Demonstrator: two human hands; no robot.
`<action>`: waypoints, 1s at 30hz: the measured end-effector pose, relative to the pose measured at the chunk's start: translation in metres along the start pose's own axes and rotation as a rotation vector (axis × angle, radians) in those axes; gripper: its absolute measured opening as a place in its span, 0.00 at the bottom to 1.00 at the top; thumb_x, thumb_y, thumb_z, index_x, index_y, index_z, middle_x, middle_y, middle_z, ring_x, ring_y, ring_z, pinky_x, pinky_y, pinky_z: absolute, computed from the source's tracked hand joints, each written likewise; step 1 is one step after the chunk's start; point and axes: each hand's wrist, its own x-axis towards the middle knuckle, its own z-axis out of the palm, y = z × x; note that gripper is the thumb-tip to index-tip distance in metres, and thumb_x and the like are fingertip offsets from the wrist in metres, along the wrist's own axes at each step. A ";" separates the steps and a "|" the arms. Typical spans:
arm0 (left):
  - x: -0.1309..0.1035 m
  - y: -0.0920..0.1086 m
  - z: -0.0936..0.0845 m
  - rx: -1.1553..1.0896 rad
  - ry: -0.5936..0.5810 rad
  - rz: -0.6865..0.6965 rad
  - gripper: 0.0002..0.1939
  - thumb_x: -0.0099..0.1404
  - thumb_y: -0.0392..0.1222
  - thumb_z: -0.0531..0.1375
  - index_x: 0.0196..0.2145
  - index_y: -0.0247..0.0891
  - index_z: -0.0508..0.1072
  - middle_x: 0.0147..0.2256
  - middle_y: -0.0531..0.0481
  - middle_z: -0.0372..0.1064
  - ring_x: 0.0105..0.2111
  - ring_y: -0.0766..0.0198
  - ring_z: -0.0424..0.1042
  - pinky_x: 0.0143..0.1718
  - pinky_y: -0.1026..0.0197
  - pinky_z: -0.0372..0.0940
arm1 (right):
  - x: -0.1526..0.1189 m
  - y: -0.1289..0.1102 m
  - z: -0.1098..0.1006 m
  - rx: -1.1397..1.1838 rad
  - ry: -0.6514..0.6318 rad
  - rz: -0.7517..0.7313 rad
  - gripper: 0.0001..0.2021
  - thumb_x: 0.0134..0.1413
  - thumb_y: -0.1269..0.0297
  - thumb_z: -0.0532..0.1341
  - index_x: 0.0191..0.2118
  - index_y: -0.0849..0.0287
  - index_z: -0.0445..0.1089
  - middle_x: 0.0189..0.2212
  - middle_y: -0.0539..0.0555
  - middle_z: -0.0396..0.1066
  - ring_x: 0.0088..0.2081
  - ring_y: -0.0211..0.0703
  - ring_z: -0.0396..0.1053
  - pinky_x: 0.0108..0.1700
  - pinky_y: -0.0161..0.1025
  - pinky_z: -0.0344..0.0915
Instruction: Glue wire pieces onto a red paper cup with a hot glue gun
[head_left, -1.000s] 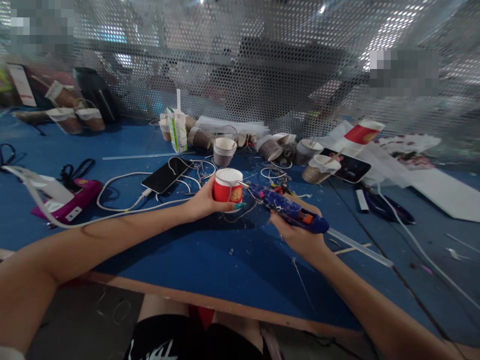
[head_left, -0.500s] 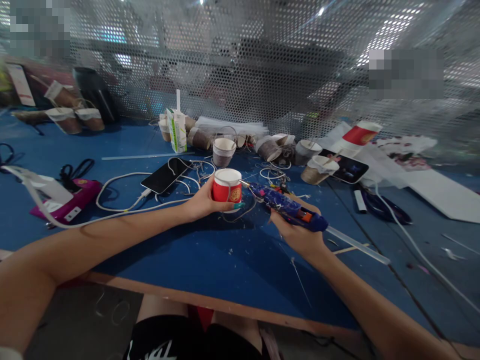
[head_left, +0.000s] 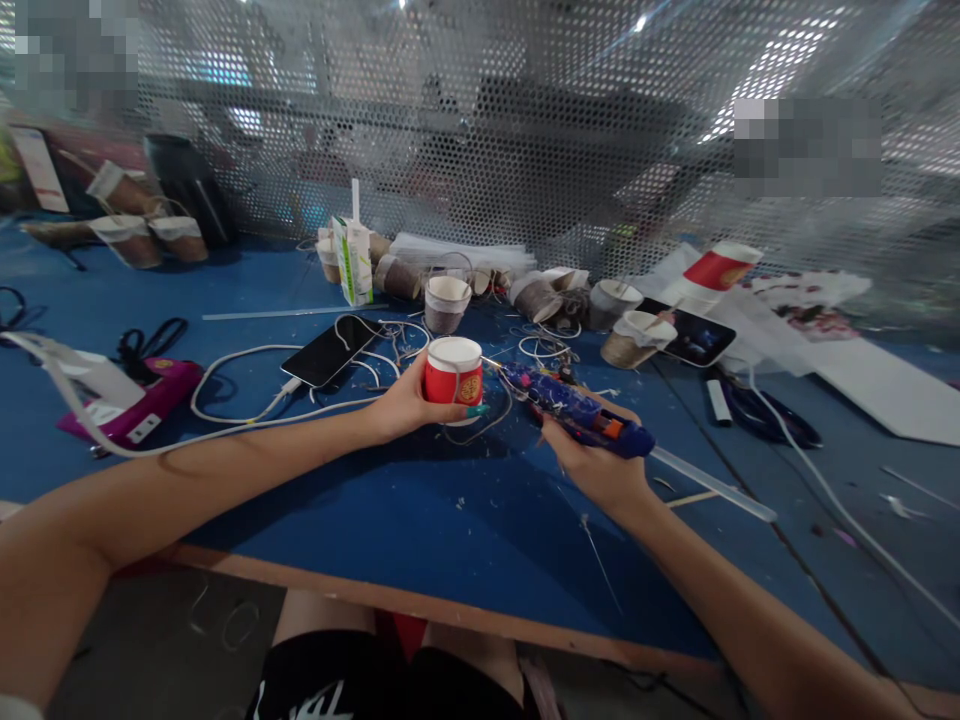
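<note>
A red and white paper cup (head_left: 444,385) stands upright near the middle of the blue table (head_left: 420,540), with my left hand (head_left: 410,402) wrapped round its left and front side. A thin cord runs down the cup's front and loops out to the right. My right hand (head_left: 596,455) grips a blue glue gun (head_left: 559,400), whose nozzle points left at the cup's upper right side. From the gun's back end sticks a clear glue stick (head_left: 712,485). Behind the cup stands a cord-wrapped cup (head_left: 447,305) with a white rim.
At the left are a purple power strip (head_left: 142,395) and a black phone (head_left: 330,352) on a white cable. Several wrapped cups and a drink carton (head_left: 354,262) line the back, before a perforated metal screen (head_left: 480,130). Another phone (head_left: 697,338) and pliers (head_left: 772,412) lie right.
The glue gun's nozzle has moved slightly right, away from the cup's rim. My left hand and the cup have hardly moved.
</note>
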 end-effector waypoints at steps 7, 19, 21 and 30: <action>-0.001 0.001 0.000 0.009 0.006 -0.020 0.49 0.40 0.38 0.74 0.60 0.42 0.61 0.45 0.45 0.70 0.47 0.51 0.72 0.56 0.39 0.64 | 0.000 0.000 0.000 0.022 -0.003 0.072 0.11 0.46 0.68 0.58 0.17 0.53 0.60 0.14 0.48 0.61 0.18 0.38 0.60 0.23 0.39 0.60; -0.002 0.001 0.000 0.002 -0.012 -0.016 0.49 0.41 0.38 0.74 0.60 0.42 0.60 0.43 0.46 0.70 0.44 0.52 0.72 0.54 0.39 0.67 | -0.002 0.005 0.002 0.012 0.005 0.127 0.13 0.48 0.65 0.59 0.17 0.53 0.57 0.13 0.47 0.59 0.17 0.38 0.60 0.21 0.37 0.60; -0.002 0.001 0.000 0.009 -0.020 -0.014 0.48 0.41 0.38 0.74 0.60 0.42 0.61 0.43 0.46 0.70 0.44 0.53 0.72 0.54 0.39 0.66 | -0.002 0.006 0.002 0.011 0.008 0.133 0.13 0.48 0.64 0.59 0.17 0.53 0.57 0.13 0.47 0.59 0.18 0.38 0.60 0.21 0.36 0.60; -0.002 0.001 0.001 -0.009 -0.020 -0.009 0.50 0.40 0.39 0.74 0.60 0.43 0.61 0.44 0.45 0.70 0.45 0.51 0.72 0.54 0.40 0.65 | -0.002 0.005 0.003 0.032 0.018 0.143 0.13 0.47 0.64 0.60 0.17 0.52 0.58 0.13 0.48 0.60 0.18 0.39 0.61 0.21 0.37 0.60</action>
